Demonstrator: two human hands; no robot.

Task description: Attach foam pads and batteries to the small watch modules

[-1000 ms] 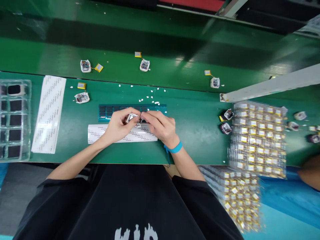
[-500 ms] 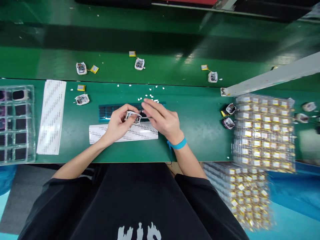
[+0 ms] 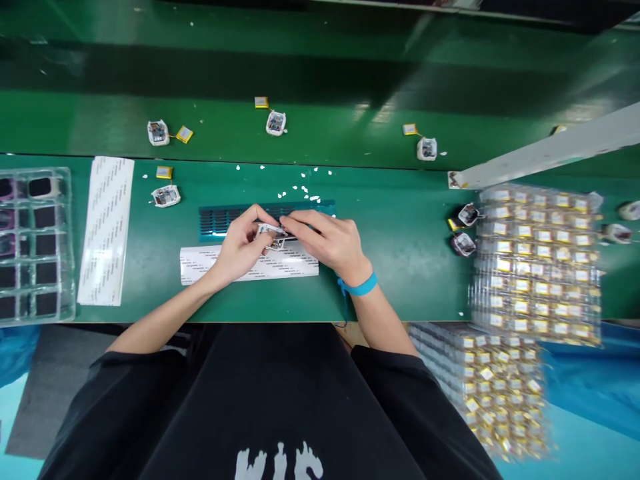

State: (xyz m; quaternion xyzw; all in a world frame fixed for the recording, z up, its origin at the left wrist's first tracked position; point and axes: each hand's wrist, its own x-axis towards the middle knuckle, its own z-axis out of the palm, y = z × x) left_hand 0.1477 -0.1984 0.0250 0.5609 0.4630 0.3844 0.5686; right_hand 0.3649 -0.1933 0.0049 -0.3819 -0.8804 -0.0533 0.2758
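Note:
A small white device housing [image 3: 275, 244] with its inner parts showing sits tilted between the fingers of my left hand [image 3: 243, 247], which is closed around it. From the other side my right hand [image 3: 327, 243] reaches in, thumb and fingertips pinched together at the housing's edge. A thin metal tool [image 3: 291, 238] shows under those fingers, mostly hidden by them. Behind the hands lies a blue-green sheet of dark strips [image 3: 213, 223]. Below them is a white printed backing sheet [image 3: 200, 263], partly covered by the hands.
Several white bits [image 3: 313, 198] are scattered beyond the hands. An open housing with a yellow battery [image 3: 166, 195] lies to the left, near a long printed sheet [image 3: 105, 233] and a clear tray [image 3: 65, 253]. Stacked battery trays [image 3: 535, 260] stand right, beneath a slanting white bar [image 3: 540, 147].
My right fingertips have come down and closed in on the housing; before, they were raised and straighter. The left hand still grips the housing. The whole view has shifted slightly.

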